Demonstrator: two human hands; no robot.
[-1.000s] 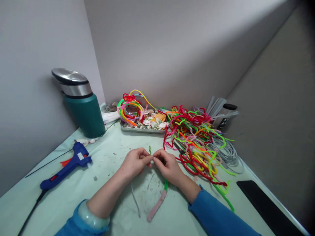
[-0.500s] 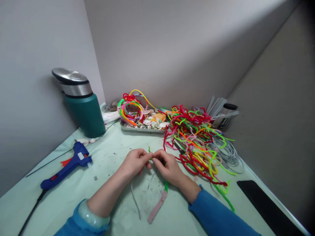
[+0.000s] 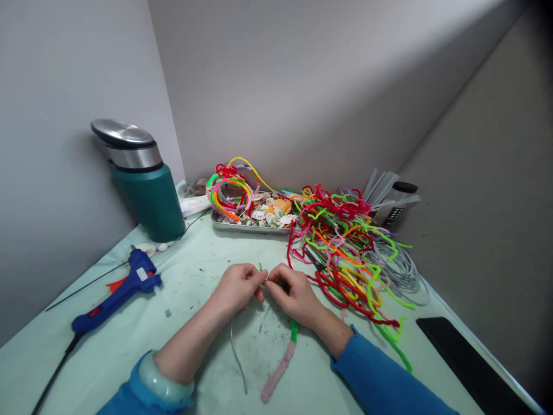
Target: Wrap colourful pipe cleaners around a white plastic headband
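Over the middle of the table, my left hand [image 3: 239, 288] and my right hand [image 3: 296, 291] meet fingertip to fingertip, both pinched closed. A short green pipe cleaner tip [image 3: 260, 267] pokes up behind my left fingers. From beneath my left hand a thin grey wire [image 3: 237, 357] trails toward me. Below my right hand hangs a fuzzy pipe cleaner-wrapped strip [image 3: 281, 369], green above and pink at its lower end. The spot where the wire and the green fibre meet is mostly hidden by my fingers.
A blue glue gun [image 3: 116, 291] lies at left, near a green bottle [image 3: 149, 202]. At the back, a metal tray [image 3: 254, 229] holds shell-like pieces and a colourful coil [image 3: 228, 199]. Tangled pipe cleaners [image 3: 341, 248], grey wire coils [image 3: 400, 271] and a black flat object [image 3: 466, 360] occupy the right.
My fingertips have shifted slightly down and left. The green tip shows less above them, and the strip's pink end has slid a little lower.
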